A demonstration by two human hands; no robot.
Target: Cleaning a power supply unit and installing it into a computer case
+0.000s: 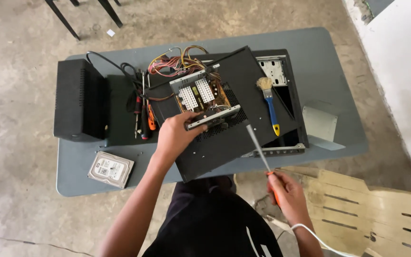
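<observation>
My left hand [174, 135] grips the near edge of an opened power supply unit [203, 100], whose circuit board and white heat sinks show. The unit rests on a black metal panel [229, 143] laid over a computer case [286, 95]. A bundle of coloured wires [174, 62] runs from the unit's far side. My right hand [286, 192] holds a long screwdriver [258, 147] by its orange handle, off the table's near edge. Its shaft points up toward the unit, and the tip is close to the unit's right corner.
On the grey table [329, 52] lie a paint brush [268, 97] with a blue and yellow handle, a black box [79, 100], several screwdrivers [143, 116], a hard drive [110, 169] and a grey metal plate [319, 123]. A beige slotted chair [357, 209] stands at right.
</observation>
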